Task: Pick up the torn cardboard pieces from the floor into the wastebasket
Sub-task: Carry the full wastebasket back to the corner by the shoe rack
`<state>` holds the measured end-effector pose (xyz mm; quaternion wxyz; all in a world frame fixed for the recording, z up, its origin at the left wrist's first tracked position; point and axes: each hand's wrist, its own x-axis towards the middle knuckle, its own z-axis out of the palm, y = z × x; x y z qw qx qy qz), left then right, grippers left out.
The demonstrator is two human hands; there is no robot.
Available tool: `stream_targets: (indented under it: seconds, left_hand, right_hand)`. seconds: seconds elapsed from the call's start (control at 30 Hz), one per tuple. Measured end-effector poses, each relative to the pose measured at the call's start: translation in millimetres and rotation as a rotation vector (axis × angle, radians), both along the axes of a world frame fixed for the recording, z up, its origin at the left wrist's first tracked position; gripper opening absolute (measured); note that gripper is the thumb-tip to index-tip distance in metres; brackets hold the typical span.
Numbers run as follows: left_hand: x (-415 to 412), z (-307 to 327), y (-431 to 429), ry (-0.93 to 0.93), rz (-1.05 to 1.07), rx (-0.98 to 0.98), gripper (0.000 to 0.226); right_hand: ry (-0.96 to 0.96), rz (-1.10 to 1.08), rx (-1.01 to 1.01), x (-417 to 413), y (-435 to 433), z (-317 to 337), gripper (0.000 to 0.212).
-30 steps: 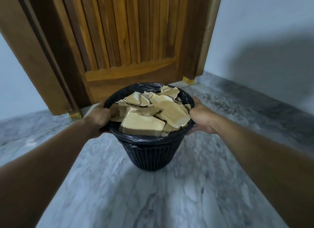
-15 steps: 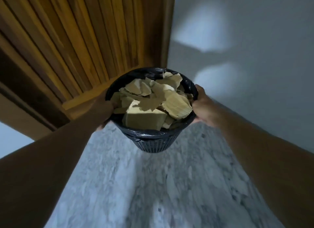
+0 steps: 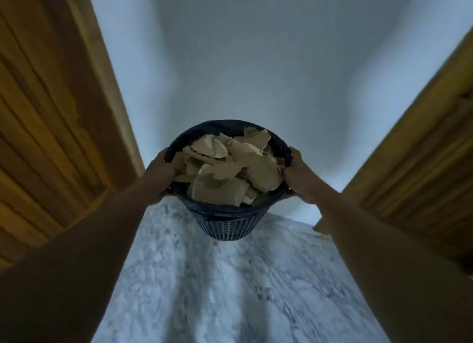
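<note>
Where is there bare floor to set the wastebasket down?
Bare marble floor lies between the two forearms, from under the wastebasket toward the camera. Ahead it is hemmed by the wooden door at left, the white wall and wood panelling at right. The wastebasket is heaped with cardboard pieces; left hand and right hand grip its rim.

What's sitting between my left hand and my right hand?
In the head view, the wastebasket, heaped with cardboard pieces, its rim gripped by the left hand and right hand.
</note>
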<state>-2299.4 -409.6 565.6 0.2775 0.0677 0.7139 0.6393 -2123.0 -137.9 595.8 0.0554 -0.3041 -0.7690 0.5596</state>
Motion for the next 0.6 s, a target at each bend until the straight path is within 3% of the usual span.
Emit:
stream_targets:
  seconds: [0.1,0.2,0.4,0.6]
  left_hand:
    - [26.6,64.4,61.0,0.082,-0.199,0.026,0.051]
    - [51.9,92.9,112.4,0.087,-0.345,0.018,0.050]
    - [135.9,131.8,223.9,0.000,-0.556,0.176,0.038]
    - [277.3,151.1,344.1,0.001,-0.804,0.091,0.031]
  right_hand:
    - [0.037,-0.175,0.040,51.8,29.2,41.0,0.049]
    - [0.094,-0.378,0.062,110.2,51.7,69.7,0.045]
    - [0.228,-0.667,0.154,247.1,83.0,99.3,0.049]
    - [0.250,-1.010,0.215,416.3,102.8,105.5,0.043]
